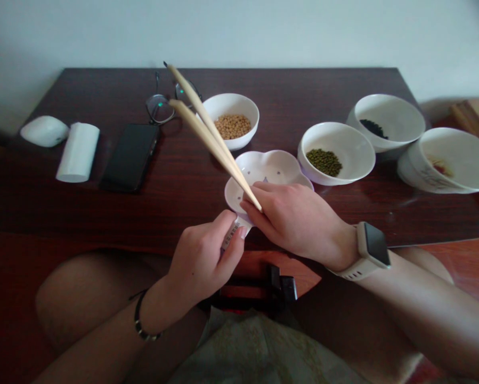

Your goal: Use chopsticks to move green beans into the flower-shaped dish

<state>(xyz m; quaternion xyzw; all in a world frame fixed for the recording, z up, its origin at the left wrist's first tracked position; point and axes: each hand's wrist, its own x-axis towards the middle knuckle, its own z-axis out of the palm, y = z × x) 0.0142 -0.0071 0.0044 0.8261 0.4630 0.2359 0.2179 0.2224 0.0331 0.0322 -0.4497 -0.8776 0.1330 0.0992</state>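
The hands sit close together, the right hand (295, 221) clamped on long chopsticks (207, 145) above a white petal-shaped dish (263, 165) whose tab (234, 230) the left hand (201, 258) pinches.

Black smartphone (130, 158) beside white cylinder (78, 152) on dark wood table (287, 101) (eyeglasses (159, 109) behind), soybean bowl (239, 104), mung bean bowl (355, 144)

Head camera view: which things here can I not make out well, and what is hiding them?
All in the head view:
- Lower ends of the pale wooden chopsticks: hidden by the right hand.
- Near rim of the white flower-shaped ceramic dish: hidden by the same hand.
- Marks on the narrow white handle: too small to read, partly covered by the left hand.
- Reddish residue in the white patterned bowl: too small to identify.
- Flat tan wooden object: cut off by the right edge.
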